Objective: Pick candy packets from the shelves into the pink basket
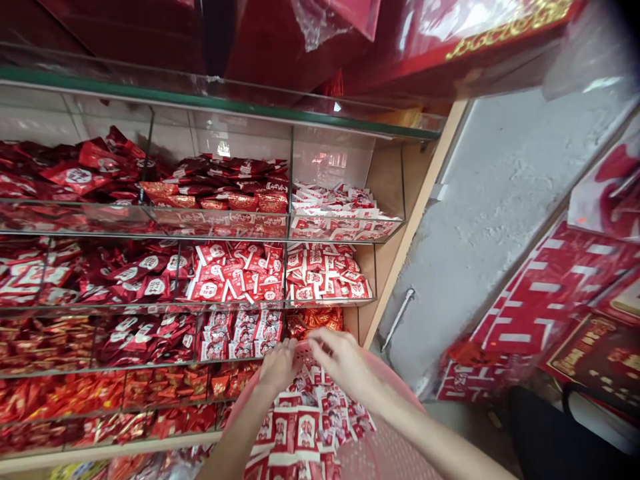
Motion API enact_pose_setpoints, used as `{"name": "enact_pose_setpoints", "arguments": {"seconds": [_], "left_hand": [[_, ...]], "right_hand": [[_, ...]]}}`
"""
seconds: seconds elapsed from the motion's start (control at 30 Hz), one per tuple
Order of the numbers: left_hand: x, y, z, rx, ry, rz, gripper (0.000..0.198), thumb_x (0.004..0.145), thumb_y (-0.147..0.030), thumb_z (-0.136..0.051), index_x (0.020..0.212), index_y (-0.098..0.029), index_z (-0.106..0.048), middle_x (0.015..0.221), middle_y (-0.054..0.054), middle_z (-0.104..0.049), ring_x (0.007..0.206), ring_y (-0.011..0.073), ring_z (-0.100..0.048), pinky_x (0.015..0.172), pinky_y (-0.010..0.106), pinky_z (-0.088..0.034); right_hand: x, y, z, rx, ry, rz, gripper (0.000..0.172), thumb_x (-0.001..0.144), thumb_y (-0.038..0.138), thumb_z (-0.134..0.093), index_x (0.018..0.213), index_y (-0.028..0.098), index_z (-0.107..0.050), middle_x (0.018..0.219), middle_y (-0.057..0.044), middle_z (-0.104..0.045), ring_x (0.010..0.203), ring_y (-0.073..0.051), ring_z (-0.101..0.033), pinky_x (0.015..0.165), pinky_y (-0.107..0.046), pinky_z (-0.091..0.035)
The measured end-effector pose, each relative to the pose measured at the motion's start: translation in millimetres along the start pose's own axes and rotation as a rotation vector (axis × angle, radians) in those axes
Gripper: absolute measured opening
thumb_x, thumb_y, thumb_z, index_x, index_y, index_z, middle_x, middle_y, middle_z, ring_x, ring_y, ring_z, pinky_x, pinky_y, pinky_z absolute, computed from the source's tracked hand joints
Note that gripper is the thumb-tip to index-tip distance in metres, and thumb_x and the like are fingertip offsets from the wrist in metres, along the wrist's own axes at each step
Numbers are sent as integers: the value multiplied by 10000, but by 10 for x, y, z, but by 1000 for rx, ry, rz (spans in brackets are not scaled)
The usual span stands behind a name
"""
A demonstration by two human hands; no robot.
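L hand [278, 365], R hand [345, 360] at pink basket [393, 453] rim, sachets [305, 428] inside

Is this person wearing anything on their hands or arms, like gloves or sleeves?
No. The left hand and right hand are bare, with no gloves. Both forearms are uncovered as far as the picture shows, with no sleeve, watch or bracelet visible. Rings cannot be made out.

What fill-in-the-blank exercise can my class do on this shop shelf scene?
1. The left hand and right hand are over a ____ basket.
2. The packets in the basket are red and ____.
3. The shelves of the display behind are made of ____.
Missing words: pink; white; glass.
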State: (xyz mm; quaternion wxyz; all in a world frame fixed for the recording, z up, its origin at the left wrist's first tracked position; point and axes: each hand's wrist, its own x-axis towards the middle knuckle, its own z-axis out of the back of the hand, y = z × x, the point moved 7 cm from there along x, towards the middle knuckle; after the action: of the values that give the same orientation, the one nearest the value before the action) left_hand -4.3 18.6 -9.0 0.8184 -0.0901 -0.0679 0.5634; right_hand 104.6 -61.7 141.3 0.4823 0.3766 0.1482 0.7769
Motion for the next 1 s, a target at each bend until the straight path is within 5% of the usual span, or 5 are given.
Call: {"name": "enact_pose_setpoints", "arguments": {"seconds": [0.1, 0.23, 0.4, 0.73, 1.0], "left_hand": [[9, 9, -1, 8, -58, -23, 409, 852, -309, -397, 1240, -180, -425, 1208, 111, -571, 1090, 232, -535, 902, 369, -409], [22, 40, -40, 12, -68, -15, 391, 852, -289, -390, 1228, -190, -436, 1215, 109, -571, 1106, 223, -532, 916, 363, -409], [28, 44, -43, 5, -79, -25, 409, 847, -289, -397, 1240, -183, -431, 1216, 112, -576, 1118, 223, -527, 926, 359, -410], [25, 38, -31, 0, -68, -21, 413, 849, -302, -384, 1242, -187, -437, 1206, 104, -585, 1109, 220, -530, 920, 357, -413], [17, 38, -23, -11, -63, -17, 427, 839, -304, -397, 1252, -198, -421, 1182, 90, -582, 1077, 220, -531, 895, 355, -416]], "right_hand": [[303, -203, 322, -110, -144, -53, 218, 865, 236, -446, 952, 185, -639, 909, -51, -687, 777, -155, -613, 716, -246, -418], [589, -565, 536, -252, -263, -271, 207, 834, 276, -477, 791, 171, -649, 702, -51, -672, 642, -152, -587, 599, -232, -369], [791, -865, 408, -16, -112, -472, 342, 828, 302, -455, 529, 166, -551, 448, -29, -586, 388, -103, -496, 478, -210, -350], [907, -888, 388, 189, -43, -541, 304, 742, 198, -549, 452, 170, -464, 321, 28, -485, 261, -48, -327, 365, -188, -272], [981, -843, 353, 257, -158, -481, 142, 772, 212, -486, 635, 174, -484, 451, 23, -565, 327, -77, -478, 364, -170, -337]]}}
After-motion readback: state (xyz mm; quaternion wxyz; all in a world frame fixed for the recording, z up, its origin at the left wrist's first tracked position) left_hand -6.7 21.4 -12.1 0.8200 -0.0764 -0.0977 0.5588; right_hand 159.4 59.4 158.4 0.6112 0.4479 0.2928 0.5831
